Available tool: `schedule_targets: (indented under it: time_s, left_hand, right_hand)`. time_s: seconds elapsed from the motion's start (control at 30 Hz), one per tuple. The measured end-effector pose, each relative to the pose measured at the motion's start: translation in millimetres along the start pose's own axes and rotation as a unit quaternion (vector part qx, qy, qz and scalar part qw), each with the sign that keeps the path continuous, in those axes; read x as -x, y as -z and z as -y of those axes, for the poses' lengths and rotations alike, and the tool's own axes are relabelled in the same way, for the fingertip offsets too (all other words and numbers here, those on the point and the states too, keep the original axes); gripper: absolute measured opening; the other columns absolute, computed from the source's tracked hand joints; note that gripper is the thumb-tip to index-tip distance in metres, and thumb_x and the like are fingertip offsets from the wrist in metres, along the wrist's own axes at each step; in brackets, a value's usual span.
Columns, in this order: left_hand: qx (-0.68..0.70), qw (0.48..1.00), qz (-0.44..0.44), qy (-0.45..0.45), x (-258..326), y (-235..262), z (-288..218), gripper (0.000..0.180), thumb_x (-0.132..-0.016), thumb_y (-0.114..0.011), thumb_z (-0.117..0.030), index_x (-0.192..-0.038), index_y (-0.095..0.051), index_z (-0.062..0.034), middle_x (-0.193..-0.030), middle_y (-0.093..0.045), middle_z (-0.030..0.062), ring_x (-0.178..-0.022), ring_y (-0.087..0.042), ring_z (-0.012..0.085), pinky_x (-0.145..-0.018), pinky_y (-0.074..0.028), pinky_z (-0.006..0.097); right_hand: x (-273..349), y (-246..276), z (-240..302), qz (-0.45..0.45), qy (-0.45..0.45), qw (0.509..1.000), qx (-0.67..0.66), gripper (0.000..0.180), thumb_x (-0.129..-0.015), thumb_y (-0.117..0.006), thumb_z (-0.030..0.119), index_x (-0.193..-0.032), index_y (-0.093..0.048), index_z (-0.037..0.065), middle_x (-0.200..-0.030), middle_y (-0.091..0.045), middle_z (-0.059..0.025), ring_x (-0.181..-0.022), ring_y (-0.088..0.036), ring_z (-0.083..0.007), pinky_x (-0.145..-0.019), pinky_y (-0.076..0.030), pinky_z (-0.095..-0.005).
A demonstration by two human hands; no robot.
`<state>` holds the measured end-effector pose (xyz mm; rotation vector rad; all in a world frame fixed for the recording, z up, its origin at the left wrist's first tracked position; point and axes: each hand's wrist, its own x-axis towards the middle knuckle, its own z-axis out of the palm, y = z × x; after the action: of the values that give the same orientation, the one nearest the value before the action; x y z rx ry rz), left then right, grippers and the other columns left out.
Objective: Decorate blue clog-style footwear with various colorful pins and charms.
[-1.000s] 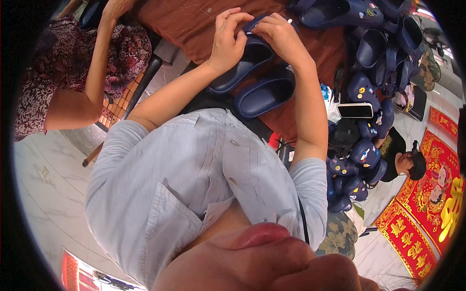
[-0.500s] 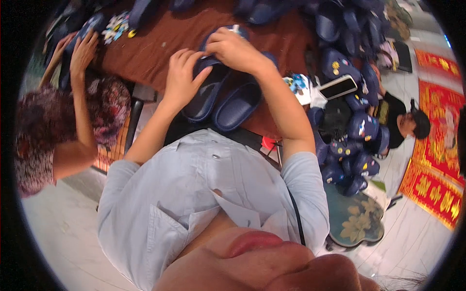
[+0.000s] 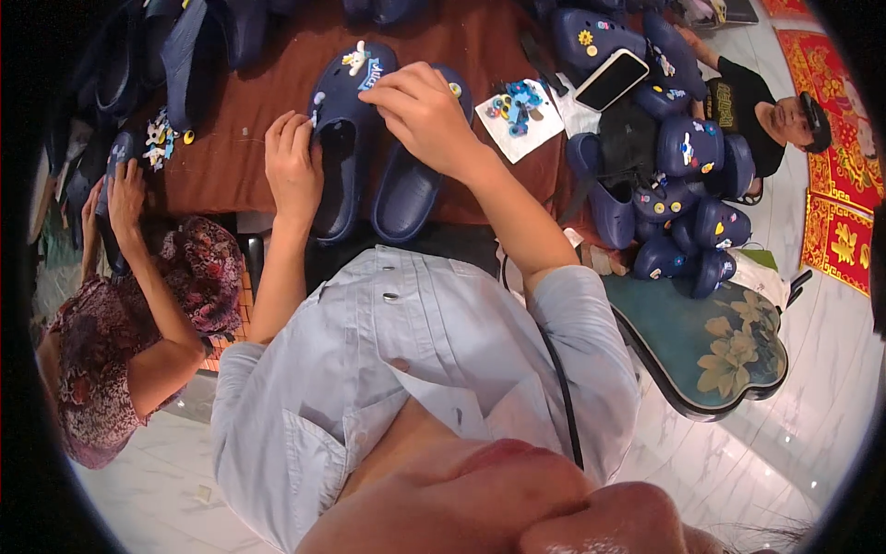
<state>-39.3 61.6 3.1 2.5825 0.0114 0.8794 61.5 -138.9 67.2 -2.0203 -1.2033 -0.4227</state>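
Two navy foam clogs lie side by side before me, toes away. On the toe of the left clog (image 3: 340, 103) sit a white figure charm (image 3: 354, 59) and a blue lettered charm (image 3: 373, 74). Along that clog's left edge my left hand (image 3: 293, 168) is closed, fingertips on its side by a small pale charm. My right hand (image 3: 426, 120) reaches over the right clog (image 3: 409, 189) and pinches at the lower end of the blue charm; its fingertips partly hide the contact. The right clog's toe, with a round charm, is partly behind that hand.
A white card with loose charms (image 3: 520, 118) lies right of the clogs, near a phone (image 3: 611, 79). Decorated clogs (image 3: 690, 146) are heaped at the right. A co-worker's hands (image 3: 125, 198) hold a clog at the left. Another person (image 3: 759, 120) is beyond the heap.
The view has shifted. My left hand has moved from near the right hand to the left clog's outer edge. My right hand has uncovered the toe charms.
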Motion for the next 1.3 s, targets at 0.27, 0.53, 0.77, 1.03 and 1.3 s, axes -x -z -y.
schedule_targets:
  time_s: [0.27, 0.53, 0.77, 1.03, 1.3]
  left_hand:
    - [-0.027, 1.000, 0.002, -0.014, -2.2, 5.7, -4.6, 0.024, -0.083, -0.064, 0.002, -0.107, -0.065, 0.0016, -0.115, -0.065, 0.0144, -0.116, -0.058, 0.0351, -0.098, -0.048, 0.044]
    - [0.003, 1.000, -0.013, 0.002, 3.7, -2.9, -0.9, 0.031, -0.079, -0.062, 0.004, -0.110, -0.065, 0.0012, -0.116, -0.067, 0.0149, -0.115, -0.059, 0.0356, -0.095, -0.050, 0.043]
    - [-0.005, 1.000, -0.018, -0.006, 1.2, 0.0, 3.1, 0.026, -0.082, -0.062, 0.002, -0.107, -0.065, -0.0001, -0.115, -0.067, 0.0142, -0.113, -0.059, 0.0349, -0.092, -0.051, 0.042]
    - [0.004, 1.000, -0.022, -0.007, 4.5, -5.0, 3.7, 0.026, -0.080, -0.064, 0.003, -0.106, -0.066, 0.0002, -0.114, -0.068, 0.0119, -0.112, -0.060, 0.0339, -0.092, -0.051, 0.042]
    - [-0.004, 1.000, -0.011, 0.028, 1.6, -8.0, 1.0, 0.030, -0.078, -0.066, 0.003, -0.107, -0.062, -0.0003, -0.111, -0.066, 0.0148, -0.111, -0.059, 0.0350, -0.092, -0.050, 0.044]
  right_hand:
    - [-9.6, -37.3, 23.2, 0.046, 0.099, 0.984, 0.141, 0.043, -0.076, -0.072, 0.021, -0.117, -0.065, 0.007, -0.118, -0.065, -0.0039, -0.111, -0.058, -0.0221, -0.091, -0.043, -0.0425]
    - [-23.7, -83.8, 29.7, 0.061, 0.116, 0.955, 0.265, 0.012, -0.072, -0.067, 0.019, -0.079, -0.070, 0.010, -0.080, -0.063, -0.0030, -0.088, -0.058, -0.0199, -0.077, -0.043, -0.0375]
    - [-24.3, -96.0, 16.6, 0.041, 0.110, 0.960, 0.253, 0.012, -0.075, -0.065, 0.020, -0.080, -0.072, 0.012, -0.085, -0.066, -0.0021, -0.092, -0.060, -0.0208, -0.077, -0.043, -0.0389]
    - [-22.4, -101.1, 9.3, 0.047, 0.142, 0.964, 0.218, 0.011, -0.075, -0.065, 0.019, -0.077, -0.074, 0.012, -0.082, -0.067, -0.0009, -0.090, -0.061, -0.0203, -0.077, -0.044, -0.0384]
    - [-11.9, -79.9, 17.0, 0.001, 0.096, 0.982, 0.160, 0.024, -0.077, -0.068, 0.020, -0.098, -0.071, 0.009, -0.092, -0.066, -0.0031, -0.092, -0.060, -0.0226, -0.081, -0.044, -0.0384]
